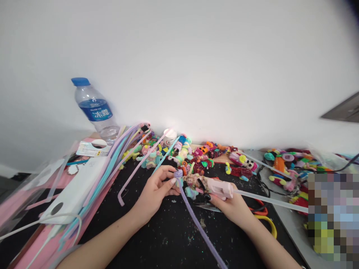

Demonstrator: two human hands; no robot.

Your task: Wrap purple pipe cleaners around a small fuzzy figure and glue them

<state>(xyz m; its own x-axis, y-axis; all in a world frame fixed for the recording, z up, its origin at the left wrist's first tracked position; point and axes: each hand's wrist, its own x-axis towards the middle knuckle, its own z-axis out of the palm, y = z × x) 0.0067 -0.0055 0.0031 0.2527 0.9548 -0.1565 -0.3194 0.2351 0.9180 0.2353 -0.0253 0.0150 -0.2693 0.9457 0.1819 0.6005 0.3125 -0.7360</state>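
My left hand (155,188) is closed, pinching a small purple-and-blue pipe cleaner figure (178,174) between thumb and fingers. From the figure a long purple pipe cleaner (198,222) trails down towards me. My right hand (234,209) is wrapped round a pale pink hot glue gun (220,188) from below. The gun's stained nozzle end lies right beside the figure; whether it touches cannot be made out. A translucent glue stick (269,198) sticks out of the gun's back end. Below the nozzle, a pale blue fuzzy piece (192,192) shows near my right fingertips.
Finished pipe cleaner figures (202,162) line the wall, with more at right (291,164). A tilted water bottle (94,108) and a bundle of pipe cleaners (109,175) are at left. Yellow-handled scissors (267,224) and a black cable (262,183) lie right, on a black mat (157,239).
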